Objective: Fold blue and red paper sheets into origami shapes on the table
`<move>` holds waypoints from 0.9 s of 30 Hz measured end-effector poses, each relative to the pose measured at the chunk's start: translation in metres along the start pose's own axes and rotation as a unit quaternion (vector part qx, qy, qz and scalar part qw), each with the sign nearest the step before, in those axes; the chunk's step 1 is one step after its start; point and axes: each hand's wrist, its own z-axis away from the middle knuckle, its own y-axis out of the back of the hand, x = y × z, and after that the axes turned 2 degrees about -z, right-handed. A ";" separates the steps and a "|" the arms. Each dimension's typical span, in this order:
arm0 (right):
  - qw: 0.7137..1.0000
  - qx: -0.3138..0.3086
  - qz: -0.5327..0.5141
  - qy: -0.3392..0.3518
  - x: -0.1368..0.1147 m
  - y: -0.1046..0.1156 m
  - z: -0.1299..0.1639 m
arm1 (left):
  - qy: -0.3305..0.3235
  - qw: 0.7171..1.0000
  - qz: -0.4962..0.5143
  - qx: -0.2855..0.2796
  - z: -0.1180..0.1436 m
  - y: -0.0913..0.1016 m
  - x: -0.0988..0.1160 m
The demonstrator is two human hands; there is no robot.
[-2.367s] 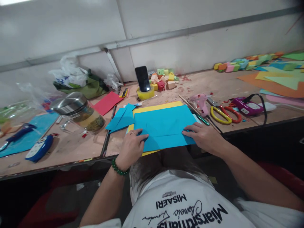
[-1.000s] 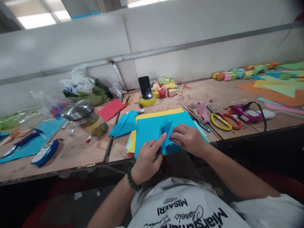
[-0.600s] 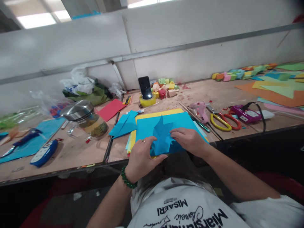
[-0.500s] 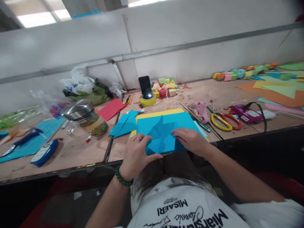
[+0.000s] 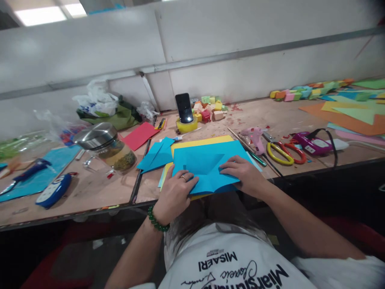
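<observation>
Right at the near edge of the desk (image 5: 99,192) lay the blue paper (image 5: 207,162), which serves as the landmark for everything else. Its front border overhung the desk edge slightly, above the person's lap. A yellow sheet (image 5: 200,141) showed behind and under it, and a folded blue piece (image 5: 156,154) lay just to its left. To its right, close by, were a pink glue gun (image 5: 255,135) and yellow and red scissors (image 5: 281,152), with a purple tool (image 5: 311,143) beyond them. Behind the paper, well apart, a phone (image 5: 184,107) stood upright in a roll of yellow tape (image 5: 187,125). A glass jar (image 5: 112,150) with a steel lid lay tilted to the left of the paper. Bare desk showed mostly to the paper's left front and behind its right side.

The left hand (image 5: 177,192) pressed flat on the paper's near left corner, its fingers (image 5: 191,182) spread and stretched, gripping nothing. The right hand (image 5: 242,174) lay flat on the near right part, fingers (image 5: 225,170) extended toward the middle, also clasping nothing. Between the two hands a folded flap lay down, its creases forming a shallow V.

The paper's long axis ran left to right, roughly along the desk edge, rising slightly away from the person on the right.
</observation>
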 end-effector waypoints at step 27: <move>0.990 0.019 0.124 0.069 -0.010 -0.010 -0.008 | 0.003 1.000 -0.023 0.009 -0.029 -0.027 0.003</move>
